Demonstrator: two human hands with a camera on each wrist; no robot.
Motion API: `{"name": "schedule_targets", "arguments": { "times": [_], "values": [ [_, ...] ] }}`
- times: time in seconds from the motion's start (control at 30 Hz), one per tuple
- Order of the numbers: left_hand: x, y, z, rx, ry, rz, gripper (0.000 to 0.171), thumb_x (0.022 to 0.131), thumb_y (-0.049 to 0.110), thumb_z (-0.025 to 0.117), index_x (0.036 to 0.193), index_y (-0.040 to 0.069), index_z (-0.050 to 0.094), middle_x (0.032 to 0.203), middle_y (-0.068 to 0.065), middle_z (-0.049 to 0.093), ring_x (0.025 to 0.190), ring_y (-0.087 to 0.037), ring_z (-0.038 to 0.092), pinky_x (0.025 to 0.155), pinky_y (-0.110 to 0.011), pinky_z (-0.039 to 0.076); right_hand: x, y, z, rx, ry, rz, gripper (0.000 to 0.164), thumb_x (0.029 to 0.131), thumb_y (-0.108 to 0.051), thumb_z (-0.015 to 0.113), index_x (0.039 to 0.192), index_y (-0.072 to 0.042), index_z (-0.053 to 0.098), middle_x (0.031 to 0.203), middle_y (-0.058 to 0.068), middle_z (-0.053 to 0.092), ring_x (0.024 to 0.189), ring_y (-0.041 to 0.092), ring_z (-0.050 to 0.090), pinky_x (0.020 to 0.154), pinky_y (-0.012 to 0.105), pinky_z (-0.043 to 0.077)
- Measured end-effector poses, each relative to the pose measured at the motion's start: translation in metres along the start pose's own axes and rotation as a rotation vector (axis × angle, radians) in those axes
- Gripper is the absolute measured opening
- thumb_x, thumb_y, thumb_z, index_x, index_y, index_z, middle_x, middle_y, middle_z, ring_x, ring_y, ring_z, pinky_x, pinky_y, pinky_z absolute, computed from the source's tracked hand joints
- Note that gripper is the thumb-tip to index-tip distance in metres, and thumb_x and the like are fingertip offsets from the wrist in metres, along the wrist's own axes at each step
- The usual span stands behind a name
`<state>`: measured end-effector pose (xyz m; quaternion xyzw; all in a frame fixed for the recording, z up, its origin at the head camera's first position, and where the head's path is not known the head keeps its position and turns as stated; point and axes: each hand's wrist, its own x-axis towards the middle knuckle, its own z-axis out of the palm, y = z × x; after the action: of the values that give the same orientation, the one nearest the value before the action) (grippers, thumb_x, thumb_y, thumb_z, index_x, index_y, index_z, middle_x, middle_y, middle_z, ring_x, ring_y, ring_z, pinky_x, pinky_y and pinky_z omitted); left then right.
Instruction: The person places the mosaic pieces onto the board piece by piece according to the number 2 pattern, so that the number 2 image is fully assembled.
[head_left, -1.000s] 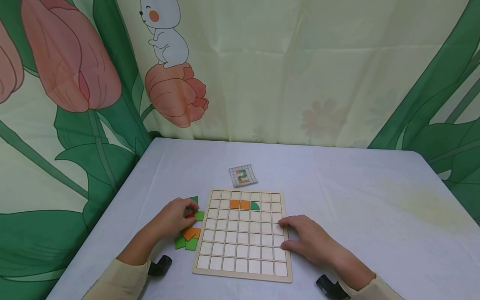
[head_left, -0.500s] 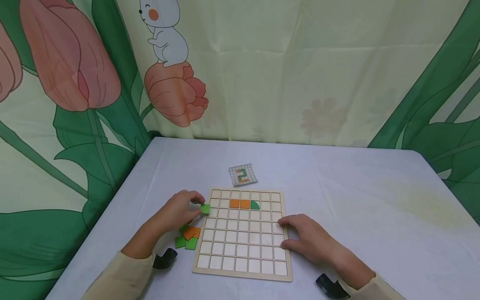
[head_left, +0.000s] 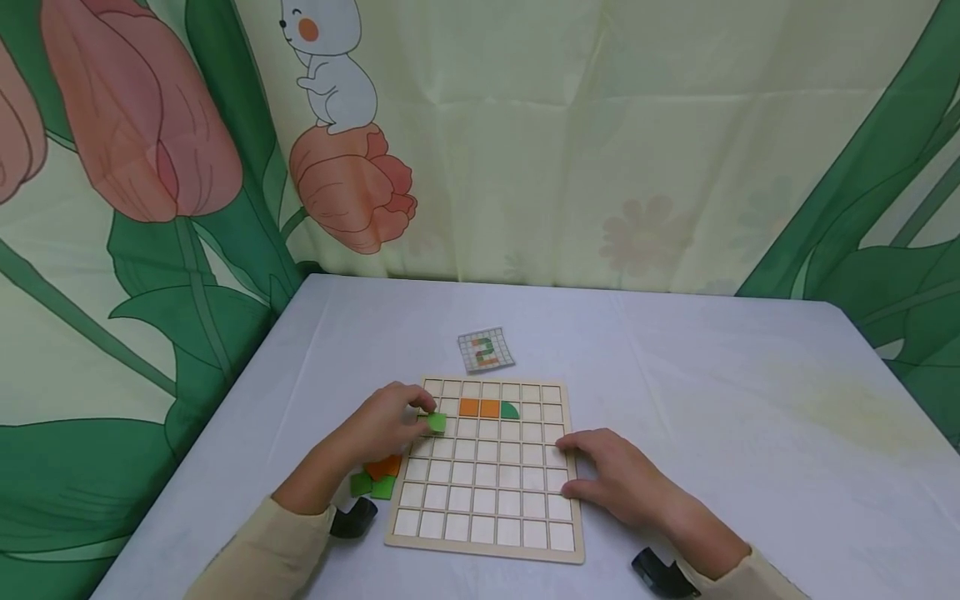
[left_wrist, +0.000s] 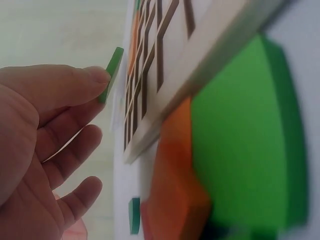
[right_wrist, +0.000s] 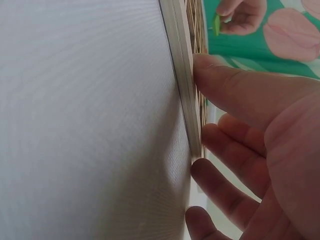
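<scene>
Pinching a green tile [head_left: 437, 423], the left hand [head_left: 386, 422] has it over the grid board [head_left: 486, 476], just inside the left edge; the right hand [head_left: 618, 479] rests relaxed fingers [right_wrist: 237, 152] on the opposite edge, the bench [head_left: 712, 400] stretching wide beyond it.

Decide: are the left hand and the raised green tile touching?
Touching. The left wrist view shows the left hand pinching the green tile between thumb and finger.
</scene>
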<state>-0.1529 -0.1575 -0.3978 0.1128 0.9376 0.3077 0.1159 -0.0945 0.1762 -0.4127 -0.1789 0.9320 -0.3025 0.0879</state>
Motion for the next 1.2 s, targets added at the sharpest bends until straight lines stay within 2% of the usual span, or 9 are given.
{"name": "schedule_targets", "arguments": {
  "times": [0.17,0.3,0.4,0.53,0.77,1.2],
  "values": [
    [0.003,0.004,0.009,-0.017,-0.008,0.052,0.015,0.089,0.010,0.076,0.100,0.017,0.070,0.104,0.005,0.061,0.102,-0.017,0.055,0.089,-0.038,0.050,-0.001,0.000,0.000,0.006,0.004,-0.005,0.047,0.083,-0.022,0.082,0.125,-0.011,0.065,0.125,0.001,0.062,0.123,0.029,0.053,0.103,0.050,0.041],
    [0.006,0.008,0.014,-0.009,-0.015,0.140,0.013,0.089,0.009,0.075,0.100,0.015,0.069,0.102,0.005,0.063,0.104,-0.018,0.056,0.088,-0.037,0.051,-0.001,-0.001,0.000,0.005,0.004,-0.009,0.047,0.082,-0.022,0.082,0.125,-0.010,0.065,0.125,0.002,0.062,0.123,0.029,0.053,0.103,0.050,0.041],
    [0.008,0.012,0.018,-0.011,-0.028,0.175,0.013,0.089,0.009,0.074,0.100,0.014,0.069,0.102,0.006,0.064,0.105,-0.019,0.056,0.088,-0.038,0.050,-0.001,-0.001,0.000,0.002,0.002,-0.002,0.047,0.082,-0.022,0.083,0.125,-0.010,0.065,0.125,0.002,0.062,0.123,0.030,0.053,0.103,0.050,0.041],
    [0.012,0.018,0.022,-0.023,-0.055,0.160,0.013,0.090,0.011,0.074,0.101,0.016,0.069,0.104,0.006,0.064,0.107,-0.019,0.055,0.090,-0.039,0.050,-0.001,-0.001,0.000,0.003,-0.001,0.012,0.048,0.082,-0.023,0.083,0.125,-0.011,0.065,0.126,0.002,0.062,0.123,0.030,0.053,0.104,0.050,0.041],
    [0.017,0.028,0.031,0.009,-0.084,0.194,0.016,0.089,0.014,0.075,0.104,0.015,0.070,0.103,0.006,0.065,0.103,-0.017,0.055,0.091,-0.038,0.049,0.000,-0.001,0.000,0.005,0.002,0.004,0.047,0.082,-0.022,0.082,0.125,-0.011,0.065,0.126,0.002,0.062,0.124,0.030,0.053,0.103,0.050,0.041],
    [0.024,0.044,0.042,0.077,-0.092,0.222,0.017,0.090,0.019,0.076,0.105,0.017,0.070,0.101,0.009,0.063,0.099,-0.014,0.053,0.088,-0.034,0.048,-0.001,0.001,0.000,0.013,0.001,-0.003,0.047,0.083,-0.023,0.082,0.125,-0.011,0.065,0.126,0.002,0.061,0.124,0.030,0.053,0.104,0.050,0.041]
  ]
}}
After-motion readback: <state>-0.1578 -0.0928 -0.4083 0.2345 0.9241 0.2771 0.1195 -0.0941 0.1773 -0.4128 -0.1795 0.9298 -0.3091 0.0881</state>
